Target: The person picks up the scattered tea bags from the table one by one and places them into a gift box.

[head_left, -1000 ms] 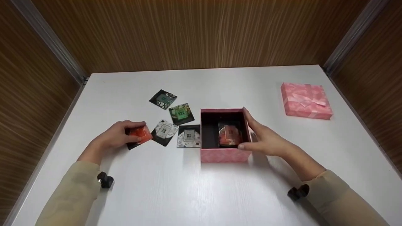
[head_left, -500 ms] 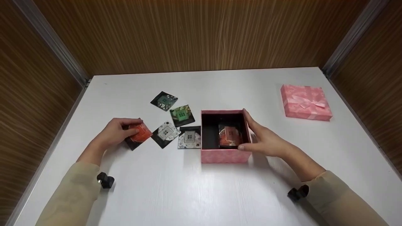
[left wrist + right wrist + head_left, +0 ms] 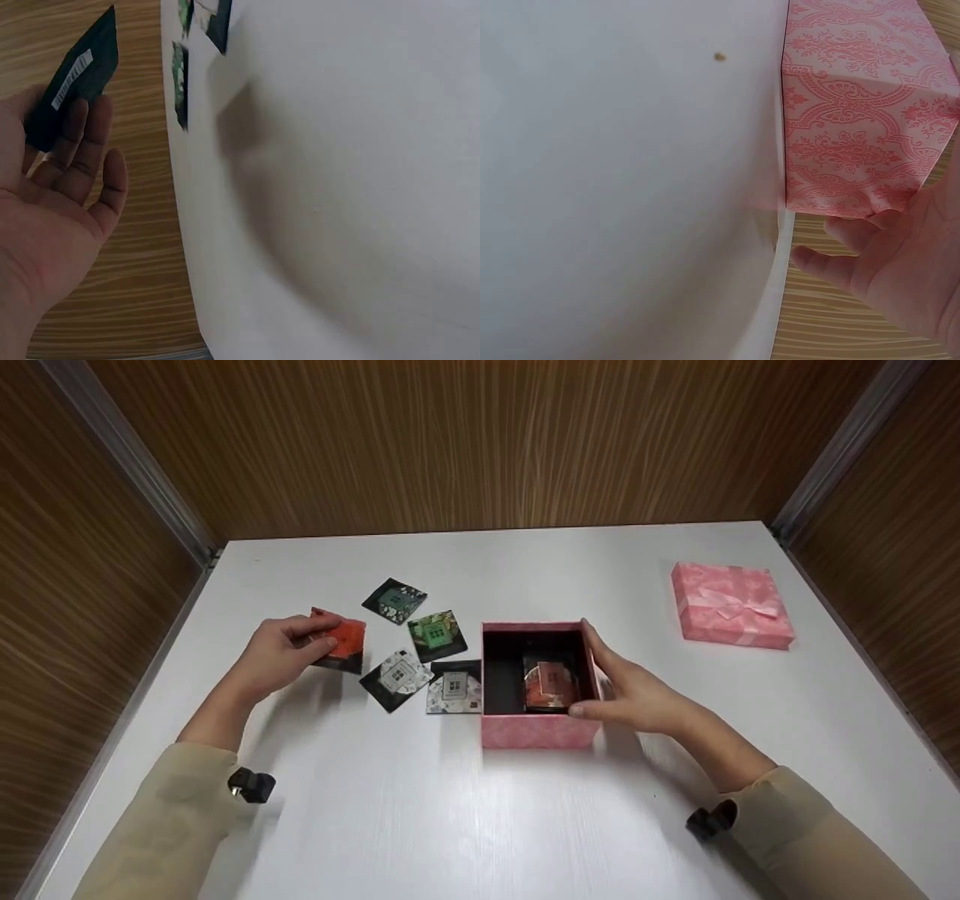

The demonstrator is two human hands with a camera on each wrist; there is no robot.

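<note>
My left hand (image 3: 274, 654) pinches a square red-and-black sachet (image 3: 349, 639) between thumb and fingers. It is held above the table, and its shadow falls below. In the left wrist view the dark back of this sachet (image 3: 97, 56) shows a white barcode label. My right hand (image 3: 637, 694) grips the right side of an open pink box (image 3: 536, 733), thumb at the near rim and fingers along the side wall. Inside the black interior, a red-and-black sachet (image 3: 551, 686) lies on the right half. The right wrist view shows the box's patterned outer wall (image 3: 847, 142).
Left of the box lie a white floral sachet (image 3: 454, 690) against its wall, another white one (image 3: 397, 675), a green one (image 3: 437, 635) and a dark green one (image 3: 394, 600). A pink lid with a bow (image 3: 731, 604) rests at the back right. Wooden panels (image 3: 487, 442) border the table.
My left hand has lifted the red-and-black sachet off the table, moving it up and slightly right and turning it. My right hand and the box stay in place.
</note>
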